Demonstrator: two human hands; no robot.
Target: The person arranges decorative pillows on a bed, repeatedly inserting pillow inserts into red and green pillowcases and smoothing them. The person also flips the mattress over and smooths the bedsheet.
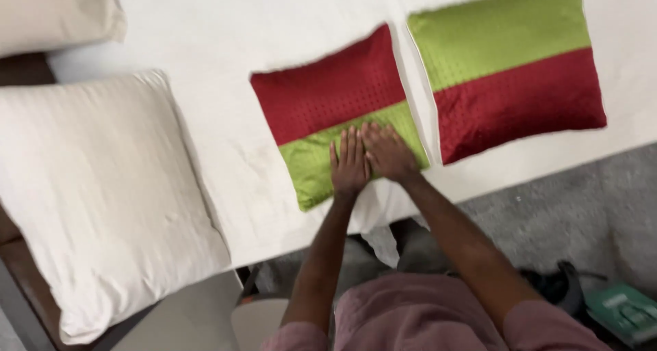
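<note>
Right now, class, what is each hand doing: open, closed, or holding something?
Left hand: open, flat, palm down on the green band of the red and green cushion cover, holding nothing.
Right hand: open, flat on the same green band, beside the left, holding nothing.

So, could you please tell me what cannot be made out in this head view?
- Green band of the near cushion cover: partly hidden under the left hand and right hand.
- Far cushion cover: top cut off by the frame edge.
- Green book on the floor: blurred, cut by the corner.
- White pillow: lower end cropped.
</note>
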